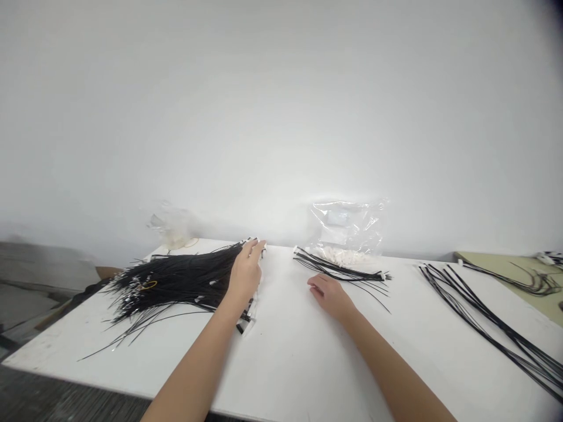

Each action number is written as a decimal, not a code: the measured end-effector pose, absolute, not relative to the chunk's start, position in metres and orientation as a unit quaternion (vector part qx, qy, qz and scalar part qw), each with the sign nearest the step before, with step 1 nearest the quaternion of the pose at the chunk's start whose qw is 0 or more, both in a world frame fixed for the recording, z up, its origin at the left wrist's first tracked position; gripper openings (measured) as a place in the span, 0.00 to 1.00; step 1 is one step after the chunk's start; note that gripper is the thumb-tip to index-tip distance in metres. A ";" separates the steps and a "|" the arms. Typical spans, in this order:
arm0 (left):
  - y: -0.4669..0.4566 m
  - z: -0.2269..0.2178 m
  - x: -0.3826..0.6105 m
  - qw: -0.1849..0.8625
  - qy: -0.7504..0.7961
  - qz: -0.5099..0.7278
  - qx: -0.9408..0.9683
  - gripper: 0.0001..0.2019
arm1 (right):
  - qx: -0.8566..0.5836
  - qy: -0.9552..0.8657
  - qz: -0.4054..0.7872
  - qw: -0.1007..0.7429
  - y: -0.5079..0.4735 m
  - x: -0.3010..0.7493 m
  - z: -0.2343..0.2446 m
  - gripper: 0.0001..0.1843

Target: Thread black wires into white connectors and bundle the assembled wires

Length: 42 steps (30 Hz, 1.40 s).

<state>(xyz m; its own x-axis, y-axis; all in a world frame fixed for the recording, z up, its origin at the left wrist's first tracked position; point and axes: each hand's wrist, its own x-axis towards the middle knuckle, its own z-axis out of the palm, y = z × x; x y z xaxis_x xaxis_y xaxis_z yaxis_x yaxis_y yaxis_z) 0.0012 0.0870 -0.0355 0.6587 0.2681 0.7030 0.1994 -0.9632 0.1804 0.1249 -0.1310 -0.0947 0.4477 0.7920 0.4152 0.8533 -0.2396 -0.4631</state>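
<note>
A big heap of thin black wires lies on the left part of the white table. My left hand rests on the heap's right end, fingers stretched over the wire tips. My right hand lies on the table with fingers loosely curled, holding nothing, just below a small bundle of black wires with white connectors at their ends.
A clear plastic bag of small white parts leans on the wall behind the small bundle. A crumpled clear bag sits at the back left. Long black wires run across the table's right side, more on a green mat.
</note>
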 end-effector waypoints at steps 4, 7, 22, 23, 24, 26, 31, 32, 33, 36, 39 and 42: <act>0.086 -0.035 0.002 0.063 0.091 0.348 0.931 0.31 | -0.803 -0.492 -0.043 0.335 -0.133 0.128 -0.098 0.19; 0.083 -0.035 0.002 0.073 0.038 0.314 0.946 0.31 | -0.808 -0.484 -0.040 0.333 -0.134 0.129 -0.099 0.22; 0.100 -0.039 0.001 0.102 0.100 0.252 0.957 0.36 | -0.824 -0.485 -0.052 0.287 -0.139 0.132 -0.099 0.23; 0.102 -0.038 0.000 0.112 0.105 0.247 0.957 0.35 | -0.823 -0.485 -0.040 0.293 -0.140 0.130 -0.097 0.23; 0.105 -0.038 -0.001 0.122 0.108 0.243 0.956 0.35 | -0.821 -0.483 -0.028 0.302 -0.140 0.129 -0.095 0.23; 0.111 -0.037 -0.003 0.139 0.114 0.239 0.954 0.34 | -0.816 -0.480 -0.007 0.324 -0.141 0.124 -0.090 0.20; 0.122 -0.035 -0.008 0.122 0.111 0.242 0.956 0.29 | -0.810 -0.492 0.020 0.319 -0.137 0.104 -0.078 0.15; 0.122 -0.034 -0.009 0.109 0.116 0.242 0.957 0.28 | -0.810 -0.499 0.021 0.308 -0.136 0.099 -0.075 0.14; 0.122 -0.032 -0.009 0.093 0.125 0.242 0.958 0.27 | -0.809 -0.506 0.021 0.298 -0.134 0.094 -0.073 0.14; 0.115 -0.027 -0.011 0.045 0.157 0.246 0.955 0.24 | -0.804 -0.527 0.005 0.276 -0.127 0.078 -0.067 0.13; 0.101 -0.017 -0.015 0.034 0.171 0.203 0.963 0.14 | -0.785 -0.565 -0.011 0.254 -0.120 0.062 -0.064 0.13; 0.085 -0.008 -0.020 0.058 0.195 0.073 0.976 0.13 | -0.764 -0.604 -0.011 0.227 -0.117 0.054 -0.066 0.14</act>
